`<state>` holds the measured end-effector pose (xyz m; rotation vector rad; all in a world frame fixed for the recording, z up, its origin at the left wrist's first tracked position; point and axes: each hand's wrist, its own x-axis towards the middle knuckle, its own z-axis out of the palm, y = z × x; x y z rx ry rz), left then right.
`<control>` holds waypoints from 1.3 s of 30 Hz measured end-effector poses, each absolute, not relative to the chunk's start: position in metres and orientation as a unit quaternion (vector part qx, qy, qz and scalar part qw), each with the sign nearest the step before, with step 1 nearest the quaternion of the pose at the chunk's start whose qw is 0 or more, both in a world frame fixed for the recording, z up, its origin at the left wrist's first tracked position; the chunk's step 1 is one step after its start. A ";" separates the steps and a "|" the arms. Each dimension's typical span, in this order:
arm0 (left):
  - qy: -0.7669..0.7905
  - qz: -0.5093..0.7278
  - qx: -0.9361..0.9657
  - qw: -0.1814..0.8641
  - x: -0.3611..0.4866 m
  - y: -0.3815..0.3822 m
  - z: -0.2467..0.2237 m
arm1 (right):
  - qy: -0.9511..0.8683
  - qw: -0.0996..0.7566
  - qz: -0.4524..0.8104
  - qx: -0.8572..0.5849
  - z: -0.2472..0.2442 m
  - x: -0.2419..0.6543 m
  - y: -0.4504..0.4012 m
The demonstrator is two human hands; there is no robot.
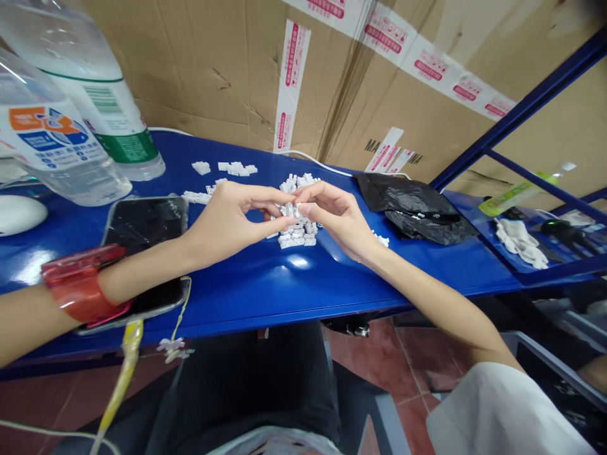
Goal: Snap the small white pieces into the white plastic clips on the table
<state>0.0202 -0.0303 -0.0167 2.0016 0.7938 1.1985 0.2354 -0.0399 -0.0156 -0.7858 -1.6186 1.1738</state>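
**"What's around you?"**

"Big cardboard cartons (pixel 227 63) banded with red-and-white tape (pixel 290 82) fill the far side; a blue metal shelf (pixel 265 297) runs across in front of them; a blue steel rack frame (pixel 521 107) rises on the right; red floor tiles (pixel 393 366) show near me, beside my dark trousers (pixel 246 385)."

**"What's on the shelf?"**

"Two plastic water bottles (pixel 80 76) stand at the far left, with a white computer mouse (pixel 19 215) near them; a black smartphone (pixel 145 224) lies to the right of the mouse; a crumpled black plastic bag (pixel 412 208) lies right of my hands; a bunch of white gloves (pixel 519 243) sits further right, on a lower blue surface."

**"Where are the white plastic pieces?"**

"The white plastic pieces (pixel 296 221) sit in a loose heap in the middle of the shelf, right under my hands; smaller clusters lie further left, and a few lie just beside my right wrist."

**"And your hands?"**

"Neither is clenched or released; my left hand (pixel 232 218) and my right hand (pixel 339 218) hover over the heap, and both grasp one small white piece (pixel 296 210) between their fingertips (pixel 284 199); my fingers hide most of it, so I can't tell its shape; a red band (pixel 80 284) circles my left forearm, which crosses above the smartphone; a white sleeve (pixel 502 411) covers my right upper arm."
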 end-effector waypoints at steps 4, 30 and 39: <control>0.296 0.457 0.769 0.336 0.021 -0.029 -0.019 | -0.666 0.479 0.476 -0.318 -0.015 0.235 -0.040; 0.209 0.479 0.834 0.177 0.018 -0.029 -0.021 | -0.616 0.434 0.572 -0.325 -0.013 0.230 -0.048; 0.271 0.466 0.826 0.167 0.018 -0.030 -0.010 | -0.755 0.434 0.338 -0.356 0.004 0.244 -0.047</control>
